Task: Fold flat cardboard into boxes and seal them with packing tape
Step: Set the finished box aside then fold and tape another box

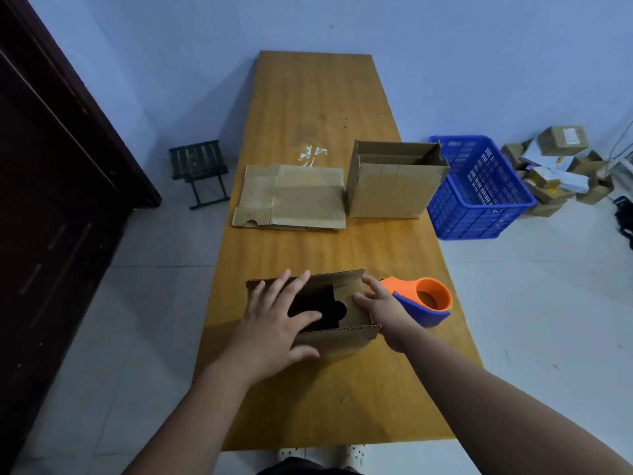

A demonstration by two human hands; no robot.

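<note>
Table (308, 97): long wooden top, running from 6 o'clock to 12 o'clock.

Open box (394, 186): set upright at 1 o'clock of the table's middle, top flaps raised.

Flat cardboard (294, 197): laid at 11 o'clock of the table's middle, just beside the open box, not yet folded.

Small box (342, 341): placed toward the 6 o'clock end, top still partly open and the dark inside seen between its flaps. It is judged light and empty, so it may be pushed about easily. The corrugated walls are judged stiff along the flutes but easily creased, and the flaps springy. It is best held by pressing flat on the flaps, close to their fold lines.

Tape dispenser (424, 303): orange and blue, laid at 3 o'clock of the small box, close beside it.

Left hand (274, 320): reached in from 7 o'clock, spread palm-down over the box top, fingers straight and released, thumb laid along the near wall.

Right hand (380, 303): brought in from 4 o'clock, fingers extended and pressed on the 3 o'clock flap, nothing grasped.
</note>
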